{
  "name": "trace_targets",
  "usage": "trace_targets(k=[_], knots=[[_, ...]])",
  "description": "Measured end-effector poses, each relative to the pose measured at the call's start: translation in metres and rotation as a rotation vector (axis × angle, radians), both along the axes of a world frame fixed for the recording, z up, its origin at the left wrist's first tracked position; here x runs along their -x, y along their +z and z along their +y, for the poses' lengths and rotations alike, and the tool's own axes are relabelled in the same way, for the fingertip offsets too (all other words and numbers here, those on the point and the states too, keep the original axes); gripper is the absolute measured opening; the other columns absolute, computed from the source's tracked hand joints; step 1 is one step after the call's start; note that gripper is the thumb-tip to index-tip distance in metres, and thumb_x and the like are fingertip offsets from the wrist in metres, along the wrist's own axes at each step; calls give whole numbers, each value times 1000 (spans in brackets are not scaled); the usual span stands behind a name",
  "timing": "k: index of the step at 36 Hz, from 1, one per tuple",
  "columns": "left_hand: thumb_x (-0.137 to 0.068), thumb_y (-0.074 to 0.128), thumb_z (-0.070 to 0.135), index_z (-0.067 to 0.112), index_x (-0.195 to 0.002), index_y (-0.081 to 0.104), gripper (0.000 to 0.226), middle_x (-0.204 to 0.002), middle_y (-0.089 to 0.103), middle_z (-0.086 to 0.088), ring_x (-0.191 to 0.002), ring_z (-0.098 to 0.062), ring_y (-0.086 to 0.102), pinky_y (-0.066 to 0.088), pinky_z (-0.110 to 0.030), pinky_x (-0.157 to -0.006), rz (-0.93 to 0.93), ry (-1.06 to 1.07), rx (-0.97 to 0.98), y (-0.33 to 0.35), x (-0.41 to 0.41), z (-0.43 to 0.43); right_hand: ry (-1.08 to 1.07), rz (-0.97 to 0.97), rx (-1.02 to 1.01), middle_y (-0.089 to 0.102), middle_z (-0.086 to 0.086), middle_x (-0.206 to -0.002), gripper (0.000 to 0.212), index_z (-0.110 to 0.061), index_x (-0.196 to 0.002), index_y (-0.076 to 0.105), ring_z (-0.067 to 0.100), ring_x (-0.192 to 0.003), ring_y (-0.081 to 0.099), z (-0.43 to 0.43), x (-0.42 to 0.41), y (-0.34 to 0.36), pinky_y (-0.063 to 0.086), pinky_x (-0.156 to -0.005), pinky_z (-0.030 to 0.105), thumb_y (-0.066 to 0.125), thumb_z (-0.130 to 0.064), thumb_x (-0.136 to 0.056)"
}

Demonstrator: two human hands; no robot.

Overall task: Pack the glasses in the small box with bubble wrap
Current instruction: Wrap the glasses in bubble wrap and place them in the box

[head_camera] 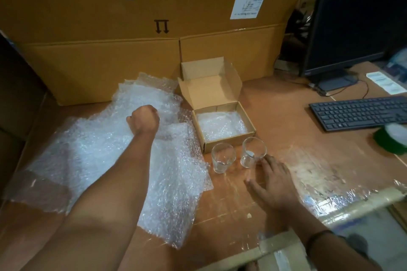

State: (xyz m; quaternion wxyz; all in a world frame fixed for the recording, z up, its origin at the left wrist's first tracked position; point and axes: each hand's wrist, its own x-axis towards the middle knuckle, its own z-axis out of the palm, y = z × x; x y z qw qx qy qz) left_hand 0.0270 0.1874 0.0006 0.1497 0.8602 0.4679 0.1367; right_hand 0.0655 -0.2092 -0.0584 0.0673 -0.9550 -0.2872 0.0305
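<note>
Two clear glasses stand upright on the table, one (pixel 222 157) left of the other (pixel 252 152), just in front of the small open cardboard box (pixel 207 146). A piece of bubble wrap (pixel 221 125) lines the box bottom. A pile of bubble wrap sheets (pixel 92 152) lies to the left. My left hand (pixel 144 119) reaches over the pile with fingers curled down into a sheet; the grip itself is hidden. My right hand (pixel 272 179) lies flat on the table with fingers spread, fingertips touching the base of the right glass.
A large cardboard carton (pixel 132 28) stands behind the box and the pile. A black monitor (pixel 352 28) and keyboard (pixel 361 112) are at the right, with a green tape roll (pixel 391 139) near the keyboard. Taped cardboard (pixel 330 209) edges the near right.
</note>
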Motion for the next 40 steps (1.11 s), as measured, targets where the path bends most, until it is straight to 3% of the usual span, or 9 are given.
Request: trace_targets(k=[4,9,16,20,23,26,32,36,40], knots=[[-93,60,16,17,-98,73,15,-98,73,-8,-93,-29,64,44,-38,-94,-369,23,120,18,7,2,5,-11,-30,46,5,-144,84,-14,-137,50,24,-130,43,0,-3,-4,32,-110,46,31,-76,-82],[-96,57,18,14,-96,65,9,-93,66,-1,-86,-14,59,44,-23,-72,-662,-110,281,55,27,-17,14,-32,-43,45,4,-144,87,-14,-138,49,23,-132,41,-2,-4,-7,30,-111,46,30,-77,-81],[-102,36,5,20,-83,49,27,-92,72,-9,-64,-23,70,52,-28,-57,-960,-63,1000,100,70,-38,18,-44,-56,43,2,-148,88,-17,-141,47,21,-136,38,-5,-6,-12,27,-114,45,29,-80,-80],[-104,39,21,15,-103,54,16,-79,74,-3,-57,-14,69,50,-19,-46,-981,64,1295,96,91,-50,56,-21,-130,48,2,-143,84,-19,-135,53,22,-133,42,-7,-8,-11,29,-112,45,33,-79,-80],[-101,47,24,9,-80,72,36,-70,71,1,-49,-5,63,52,-17,-46,-954,129,1479,84,106,-66,14,106,-407,58,-3,-127,64,-27,-125,58,19,-118,53,-15,-8,-13,40,-105,46,41,-73,-84],[-99,51,25,10,-66,76,44,-67,70,3,-50,-4,63,53,-16,-49,-909,179,1491,68,121,-87,-170,211,-780,64,-5,-98,51,-26,-103,61,16,-91,61,-26,-3,-9,54,-81,48,47,-72,-84],[-101,50,27,16,-113,63,20,-81,75,-2,-55,-12,63,51,-22,-54,-745,154,1387,50,131,-132,-275,211,-1138,53,2,-61,53,-18,-66,54,14,-58,48,-16,7,40,42,-58,33,42,-66,-84],[-102,46,20,19,-103,61,15,-93,75,-9,-54,-17,64,50,-26,-53,-578,23,1280,59,120,-163,-76,469,-1370,60,6,-69,64,-5,-82,61,8,-59,56,3,9,86,47,-56,22,54,-68,-79],[-99,53,15,20,-85,62,17,-112,68,-11,-77,-21,66,52,-27,-54,-546,-94,1268,60,108,-186,113,751,-1111,67,1,-99,66,-18,-110,61,4,-75,63,9,11,117,52,-64,20,74,-66,-67]])
